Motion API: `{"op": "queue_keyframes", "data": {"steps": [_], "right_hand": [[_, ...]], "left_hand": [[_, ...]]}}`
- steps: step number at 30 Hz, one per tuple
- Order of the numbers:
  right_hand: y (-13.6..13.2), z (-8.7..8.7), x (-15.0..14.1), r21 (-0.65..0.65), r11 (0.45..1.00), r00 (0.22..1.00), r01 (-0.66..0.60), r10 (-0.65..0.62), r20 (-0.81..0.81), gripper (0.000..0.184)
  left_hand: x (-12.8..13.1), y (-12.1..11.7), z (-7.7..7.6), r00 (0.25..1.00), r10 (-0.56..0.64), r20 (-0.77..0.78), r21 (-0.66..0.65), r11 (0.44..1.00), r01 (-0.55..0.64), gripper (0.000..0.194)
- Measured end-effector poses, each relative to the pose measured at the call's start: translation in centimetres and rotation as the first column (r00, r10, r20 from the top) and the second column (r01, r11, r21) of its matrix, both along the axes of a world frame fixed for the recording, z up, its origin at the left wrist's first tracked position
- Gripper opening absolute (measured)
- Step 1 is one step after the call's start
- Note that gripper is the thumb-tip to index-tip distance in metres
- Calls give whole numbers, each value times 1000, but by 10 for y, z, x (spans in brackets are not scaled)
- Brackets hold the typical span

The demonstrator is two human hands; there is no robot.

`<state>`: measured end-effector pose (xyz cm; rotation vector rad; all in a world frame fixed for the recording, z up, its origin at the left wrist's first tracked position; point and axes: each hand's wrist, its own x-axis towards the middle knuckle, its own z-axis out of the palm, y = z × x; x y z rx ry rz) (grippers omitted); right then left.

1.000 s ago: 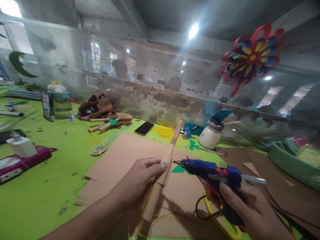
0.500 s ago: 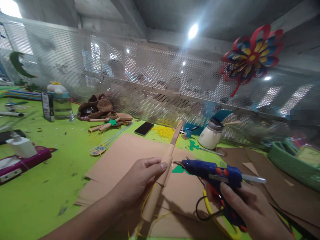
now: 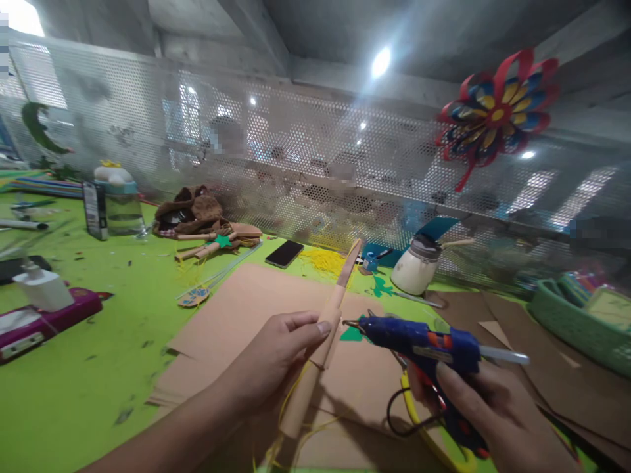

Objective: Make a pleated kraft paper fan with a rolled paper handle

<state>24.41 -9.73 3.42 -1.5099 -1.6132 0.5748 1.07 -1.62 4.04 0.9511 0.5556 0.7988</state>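
My left hand (image 3: 269, 358) is closed around a long rolled stick of brown paper (image 3: 329, 314), held slanting up and away over the cardboard sheets (image 3: 231, 309). My right hand (image 3: 486, 410) grips a blue hot glue gun (image 3: 424, 341) with an orange trigger. The gun's nozzle points left, a short gap from the stick near my left thumb. A clear glue stick juts from the back of the gun. Thin yellow strands hang from the lower part of the stick. A black cord loops below the gun.
On the green table: a black phone (image 3: 284, 253), a white glue jar (image 3: 417, 266), a green basket (image 3: 576, 318) at right, a magenta tool (image 3: 42, 318) at left, brown craft pieces (image 3: 197, 217). A perforated metal screen (image 3: 296, 164) rises behind, with a paper pinwheel (image 3: 495, 112) on it.
Almost nothing has moved. The glue gun has shifted very slightly; the stick stays in the same pose.
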Motion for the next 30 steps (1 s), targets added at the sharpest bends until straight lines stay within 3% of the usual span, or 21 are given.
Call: {"op": "queue_keyframes", "data": {"steps": [8,15,23,30], "right_hand": [[2,-1,-1,-16,999,999,-36,36,-32,44],[-1,5,1,-105,991,995,-87,81,-56,49],[2,4,-5,-116,993,986,-28,8,-167,52],[-3,3,1,-98,993,997,-72,68,-42,51]], "left_hand": [[0,0,0,1000,-2,-25,4,1000,2,16],[-1,2,-2,1000,-24,4,-20,1000,24,19],[-2,6,-11,998,-35,47,-24,999,36,21],[-2,3,-9,999,-38,38,-58,997,40,21]]}}
